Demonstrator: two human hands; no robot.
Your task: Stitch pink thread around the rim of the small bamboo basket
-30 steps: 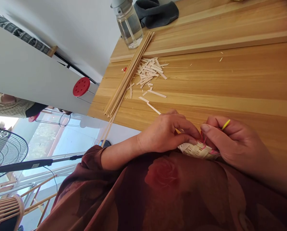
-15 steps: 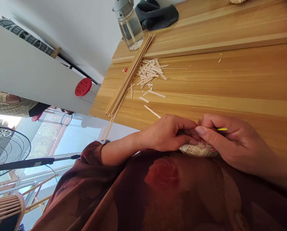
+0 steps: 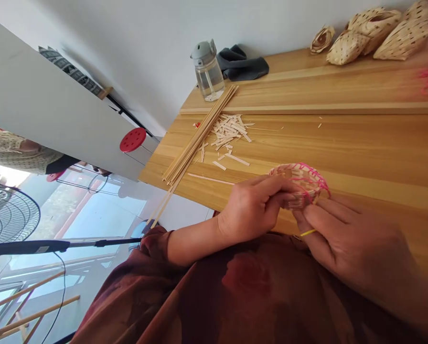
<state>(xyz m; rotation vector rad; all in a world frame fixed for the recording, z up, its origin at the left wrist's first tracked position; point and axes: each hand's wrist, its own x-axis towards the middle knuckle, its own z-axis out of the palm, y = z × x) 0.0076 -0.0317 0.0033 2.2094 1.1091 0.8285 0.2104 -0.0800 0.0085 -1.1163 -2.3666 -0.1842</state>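
A small woven basket (image 3: 302, 181) of pale strips with a pink rim is tipped up above the wooden table (image 3: 360, 148), its opening facing the camera. My left hand (image 3: 253, 208) is closed on the basket's left side. My right hand (image 3: 346, 236) has its fingers pressed under the basket's lower right side, and a thin yellow stick (image 3: 307, 233) lies between those fingers.
A bundle of long bamboo strips (image 3: 196, 138) and a pile of cut scraps (image 3: 230, 131) lie on the table's left part. A water bottle (image 3: 208, 71), a dark cloth (image 3: 240, 67) and several woven pieces (image 3: 364, 33) stand along the back wall. A fan (image 3: 9, 215), a red stool (image 3: 132, 139) and another person (image 3: 20, 150) are at the left.
The basket has been lifted from my lap edge and turned with its opening up toward the camera. The camera has tilted up, bringing the woven pieces at the back into view.
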